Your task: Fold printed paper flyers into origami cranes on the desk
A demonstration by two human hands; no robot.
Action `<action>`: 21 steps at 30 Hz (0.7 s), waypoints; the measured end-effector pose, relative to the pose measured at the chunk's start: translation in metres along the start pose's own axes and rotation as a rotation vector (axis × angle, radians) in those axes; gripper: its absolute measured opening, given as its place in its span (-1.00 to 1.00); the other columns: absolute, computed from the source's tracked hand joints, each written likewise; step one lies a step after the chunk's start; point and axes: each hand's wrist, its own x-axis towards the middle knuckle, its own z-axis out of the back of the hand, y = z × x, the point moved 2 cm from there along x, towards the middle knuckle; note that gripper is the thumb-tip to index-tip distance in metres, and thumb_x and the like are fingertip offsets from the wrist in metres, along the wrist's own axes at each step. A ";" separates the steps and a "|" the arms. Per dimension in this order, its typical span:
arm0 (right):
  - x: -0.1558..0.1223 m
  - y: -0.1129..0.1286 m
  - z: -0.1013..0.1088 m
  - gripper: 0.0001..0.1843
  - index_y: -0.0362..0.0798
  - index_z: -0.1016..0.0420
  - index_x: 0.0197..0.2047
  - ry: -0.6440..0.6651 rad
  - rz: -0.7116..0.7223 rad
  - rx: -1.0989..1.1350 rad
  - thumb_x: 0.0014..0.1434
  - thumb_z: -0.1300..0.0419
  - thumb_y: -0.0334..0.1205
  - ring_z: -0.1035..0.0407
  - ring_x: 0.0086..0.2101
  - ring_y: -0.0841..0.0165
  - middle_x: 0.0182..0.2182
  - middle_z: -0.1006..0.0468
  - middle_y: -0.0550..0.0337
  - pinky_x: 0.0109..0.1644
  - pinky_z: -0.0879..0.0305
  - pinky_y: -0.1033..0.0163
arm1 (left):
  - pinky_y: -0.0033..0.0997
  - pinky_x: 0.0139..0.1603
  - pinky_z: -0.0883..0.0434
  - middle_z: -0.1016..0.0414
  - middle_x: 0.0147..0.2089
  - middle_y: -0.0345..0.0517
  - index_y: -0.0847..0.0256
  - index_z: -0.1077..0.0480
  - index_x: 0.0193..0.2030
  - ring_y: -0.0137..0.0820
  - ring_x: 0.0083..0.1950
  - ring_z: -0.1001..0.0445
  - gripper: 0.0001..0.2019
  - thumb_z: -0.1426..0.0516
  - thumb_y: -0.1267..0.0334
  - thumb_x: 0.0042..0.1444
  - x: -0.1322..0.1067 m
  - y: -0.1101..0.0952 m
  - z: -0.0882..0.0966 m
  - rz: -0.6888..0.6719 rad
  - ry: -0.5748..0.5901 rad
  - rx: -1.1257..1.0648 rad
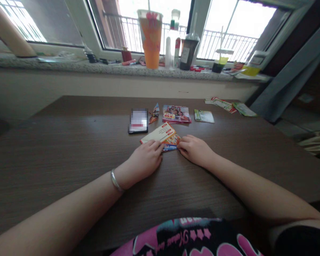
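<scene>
A printed paper leaflet (160,133), cream with red labels and a colourful picture, lies on the dark wooden table with a folded look. A blue strip shows along its near edge. My left hand (148,156), with a silver bangle at the wrist, presses curled fingers onto the leaflet's near left part. At the right corner, my right hand (193,148) pinches the paper between bent fingers. Just beyond stands a small folded paper piece (154,113), beside a phone (138,121) with a blurred screen. The undersides of both hands are hidden.
A stack of colourful flyers (176,113) and a smaller greenish-white stack (204,116) lie farther back. More leaflets (224,104) are spread at the back right. On the windowsill (109,71) stand a tall orange drink cup (151,42), a dark cup (188,52) and bottles.
</scene>
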 end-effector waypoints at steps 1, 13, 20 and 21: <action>0.000 0.000 0.001 -0.76 -0.07 -0.54 -0.18 0.013 -0.004 -0.010 0.29 -0.04 -0.28 -0.35 -0.21 0.30 -0.24 -0.52 0.06 -0.12 -0.24 0.25 | -0.16 0.11 -0.36 -0.41 0.10 0.10 0.34 -0.32 0.18 -0.15 0.10 -0.36 -0.62 0.03 0.26 0.29 0.000 -0.001 0.000 -0.002 0.008 -0.013; -0.002 0.004 0.006 -0.71 0.03 -0.50 -0.02 0.067 0.032 -0.084 0.33 0.01 -0.24 -0.37 -0.20 0.30 -0.15 -0.51 0.06 -0.20 -0.24 0.27 | -0.07 0.10 -0.39 -0.35 0.13 0.17 0.22 -0.25 0.24 -0.09 0.11 -0.37 -0.58 0.04 0.17 0.30 -0.002 -0.008 0.004 -0.012 0.019 -0.014; -0.003 0.003 0.005 -0.70 0.00 -0.51 -0.02 0.070 0.058 -0.098 0.34 0.02 -0.25 -0.37 -0.18 0.28 -0.17 -0.53 0.04 -0.18 -0.25 0.26 | -0.07 0.04 -0.41 -0.40 0.05 0.18 0.22 -0.29 0.21 -0.10 0.04 -0.40 -0.60 0.03 0.16 0.29 -0.001 -0.007 0.004 -0.022 0.014 0.001; -0.003 0.003 0.004 -0.70 0.00 -0.51 -0.01 0.068 0.054 -0.096 0.34 0.01 -0.26 -0.37 -0.18 0.28 -0.17 -0.53 0.04 -0.17 -0.26 0.26 | -0.08 0.02 -0.42 -0.40 0.04 0.17 0.22 -0.29 0.21 -0.10 0.03 -0.41 -0.60 0.04 0.16 0.29 -0.001 -0.007 0.004 -0.022 0.015 0.003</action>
